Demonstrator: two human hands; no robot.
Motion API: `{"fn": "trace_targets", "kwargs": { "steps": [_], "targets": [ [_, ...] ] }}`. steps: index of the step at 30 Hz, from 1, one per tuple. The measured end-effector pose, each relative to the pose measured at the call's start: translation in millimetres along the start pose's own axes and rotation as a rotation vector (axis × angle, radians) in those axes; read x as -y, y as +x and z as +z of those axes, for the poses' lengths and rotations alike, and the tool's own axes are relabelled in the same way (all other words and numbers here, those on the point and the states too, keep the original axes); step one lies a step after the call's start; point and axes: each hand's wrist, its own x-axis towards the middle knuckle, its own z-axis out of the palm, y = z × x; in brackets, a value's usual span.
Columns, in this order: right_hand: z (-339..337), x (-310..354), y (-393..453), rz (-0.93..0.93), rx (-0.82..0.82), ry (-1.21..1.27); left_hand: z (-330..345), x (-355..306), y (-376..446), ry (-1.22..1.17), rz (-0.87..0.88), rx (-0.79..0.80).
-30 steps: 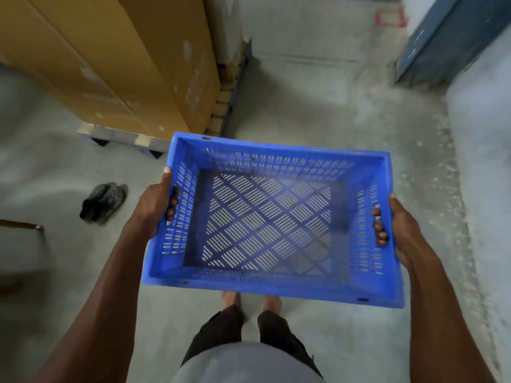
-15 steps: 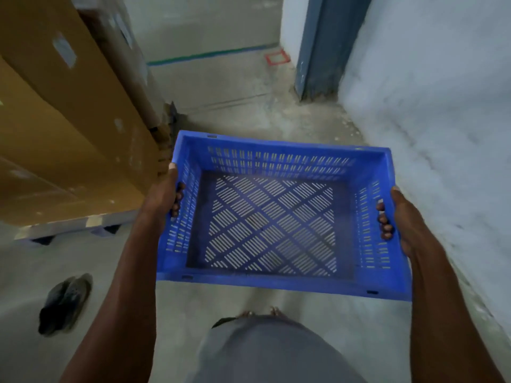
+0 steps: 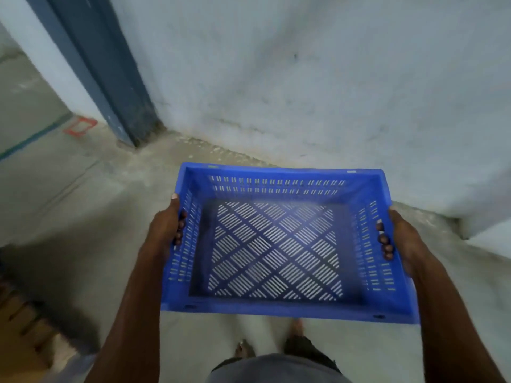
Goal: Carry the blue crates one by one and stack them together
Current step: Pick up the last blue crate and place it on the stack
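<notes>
One empty blue crate [image 3: 279, 306] with slotted walls and a lattice floor is held level in front of me, above the concrete floor. My left hand [image 3: 166, 228] grips its left side, fingers curled through the handle slot. On the opposite side my right hand [image 3: 398, 239] grips the right handle the same way, fingertips showing inside the wall. No other crate or stack is in view.
A pale plastered wall [image 3: 304, 78] stands close ahead of the crate. A dark blue door frame [image 3: 110, 78] rises at the upper left, with a red floor mark [image 3: 80, 126] beside it. A wooden pallet edge [image 3: 25, 313] sits at the lower left. My bare feet show below.
I have turned right with the crate: the cardboard boxes and shoes slid out of view to the left, and the wall now fills the view ahead. Both hands keep the same grip.
</notes>
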Motion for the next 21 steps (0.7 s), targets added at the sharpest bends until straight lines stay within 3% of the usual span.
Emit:
{"fn": "trace_targets", "kwargs": {
  "steps": [10, 21],
  "targets": [
    [-216, -97, -94, 0.055, -0.398, 0.275, 219, -30, -75, 0.202, 0.145, 0.447],
    [-446, -233, -219, 0.182, -0.808, 0.453, 484, 11, -264, 0.44, 0.19, 0.881]
  ]
}}
